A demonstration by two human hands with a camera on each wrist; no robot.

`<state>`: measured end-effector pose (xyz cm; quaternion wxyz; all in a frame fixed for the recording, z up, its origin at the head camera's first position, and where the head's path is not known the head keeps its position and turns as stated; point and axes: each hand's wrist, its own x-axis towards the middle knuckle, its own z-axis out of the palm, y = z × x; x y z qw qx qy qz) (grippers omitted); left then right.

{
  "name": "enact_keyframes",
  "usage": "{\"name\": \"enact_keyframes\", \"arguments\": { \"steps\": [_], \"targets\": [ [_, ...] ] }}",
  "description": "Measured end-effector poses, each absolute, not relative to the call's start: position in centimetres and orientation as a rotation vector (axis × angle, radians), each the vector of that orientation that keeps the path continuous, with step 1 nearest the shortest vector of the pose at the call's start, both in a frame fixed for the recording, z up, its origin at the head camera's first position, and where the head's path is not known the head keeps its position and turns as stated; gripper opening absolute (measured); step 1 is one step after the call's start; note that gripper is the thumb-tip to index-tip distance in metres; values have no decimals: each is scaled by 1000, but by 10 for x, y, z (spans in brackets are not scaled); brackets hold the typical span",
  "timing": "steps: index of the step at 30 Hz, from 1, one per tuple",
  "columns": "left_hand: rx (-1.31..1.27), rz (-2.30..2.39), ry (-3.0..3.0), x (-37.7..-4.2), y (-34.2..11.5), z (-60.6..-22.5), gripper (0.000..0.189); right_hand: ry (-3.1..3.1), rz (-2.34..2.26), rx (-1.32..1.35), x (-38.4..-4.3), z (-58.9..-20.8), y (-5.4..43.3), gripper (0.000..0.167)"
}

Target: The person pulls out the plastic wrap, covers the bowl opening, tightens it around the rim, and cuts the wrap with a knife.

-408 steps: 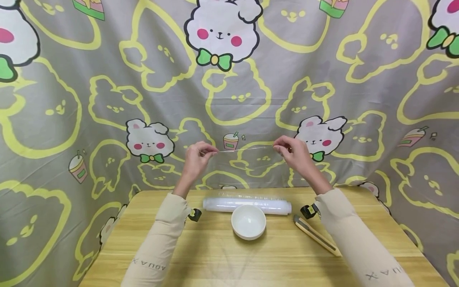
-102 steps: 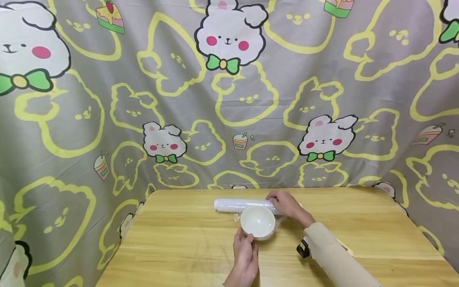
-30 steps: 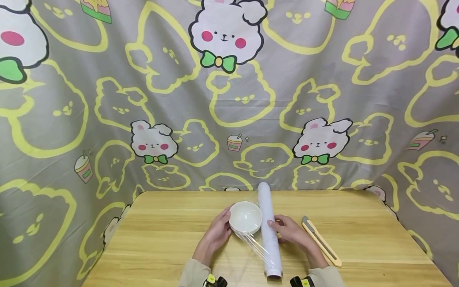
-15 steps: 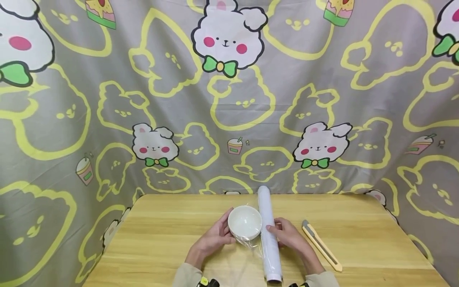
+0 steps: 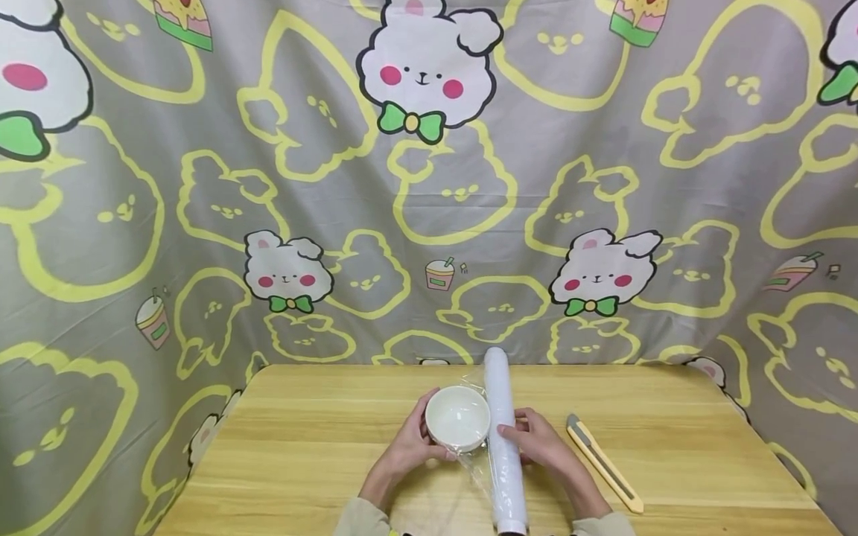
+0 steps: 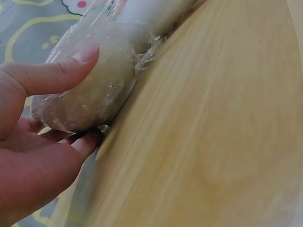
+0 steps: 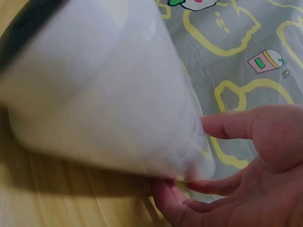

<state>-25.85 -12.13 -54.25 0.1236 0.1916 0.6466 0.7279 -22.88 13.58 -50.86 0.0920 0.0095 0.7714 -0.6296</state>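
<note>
A white bowl (image 5: pixel 458 418) stands a little left of the roll, with clear film on its outside. My left hand (image 5: pixel 405 447) holds it from the left, thumb near the front rim. In the left wrist view, wrinkled cling film (image 6: pixel 102 80) covers the bowl's side between the left thumb (image 6: pixel 61 75) and the fingers underneath. My right hand (image 5: pixel 539 439) grips the roll of cling film (image 5: pixel 503 417), which points away from me. A loose sheet of film (image 5: pixel 477 473) runs between bowl and roll. In the right wrist view, the roll (image 7: pixel 109 94) looms large and blurred beside the right hand (image 7: pixel 246 165).
A yellow utility knife (image 5: pixel 603 463) lies on the wooden table (image 5: pixel 704 461) right of my right hand. A grey curtain (image 5: pixel 469 223) with cartoon rabbits hangs behind the table's far edge and along both sides.
Earlier both hands stretched film in the air, with the roll crosswise behind the bowl. The roll now points away from me and film wraps the bowl. Over the last second, the left thumb moved toward the bowl's front.
</note>
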Motion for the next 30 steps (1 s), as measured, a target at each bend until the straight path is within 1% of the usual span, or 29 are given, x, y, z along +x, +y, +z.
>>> {"name": "enact_keyframes", "arguments": {
  "steps": [6, 8, 11, 15, 18, 21, 24, 27, 30],
  "targets": [
    [566, 2117, 1875, -260, -123, -542, 122, 2274, -1922, 39, -226, -507, 135, 58],
    [567, 2115, 1884, -262, -123, -544, 120, 2262, -1944, 78, -227, -504, 136, 60],
    [568, 2116, 1903, -264, -123, -545, 114, 2218, -1973, 99, -229, -504, 139, 69],
    [575, 2115, 1907, -265, -125, -546, 112, 2127, -1993, 59, -232, -506, 142, 73],
    [584, 2098, 1907, -266, -127, -547, 112, 2068, -2008, 36, -232, -508, 144, 71],
    [590, 2078, 1910, -267, -129, -546, 113, 1991, -2047, 5, -233, -510, 147, 77],
    [606, 2064, 1910, -267, -130, -544, 118, 1913, -2071, -40, -235, -510, 149, 83],
    [618, 2047, 1907, -268, -131, -543, 122, 1848, -2080, -67, -236, -509, 151, 86],
    [627, 2034, 1907, -268, -132, -542, 120, 1796, -2101, -62, -238, -509, 152, 87]
  ]
}}
